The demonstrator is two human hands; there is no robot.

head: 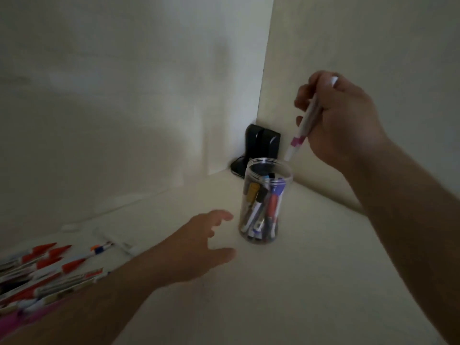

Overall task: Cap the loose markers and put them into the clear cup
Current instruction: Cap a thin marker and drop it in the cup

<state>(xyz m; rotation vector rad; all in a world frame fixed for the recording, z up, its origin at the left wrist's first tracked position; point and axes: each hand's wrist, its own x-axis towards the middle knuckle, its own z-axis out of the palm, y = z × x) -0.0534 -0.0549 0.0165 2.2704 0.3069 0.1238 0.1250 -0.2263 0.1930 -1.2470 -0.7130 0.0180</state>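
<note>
A clear cup (251, 188) stands upright on the white table, holding several capped markers. My right hand (346, 123) grips a white marker with a pink band (297, 140), tilted with its lower end just above the cup's right rim. My left hand (199, 247) hovers with spread, relaxed fingers just left of the cup, holding nothing and not touching it. A pile of loose markers with red caps (47, 267) lies at the far left edge of the table.
A black stand-like object (261, 148) sits in the corner right behind the cup. White walls close in at the back and on the right. Pink packaging (15, 319) shows at the bottom left. A white marker (124, 242) lies near the pile.
</note>
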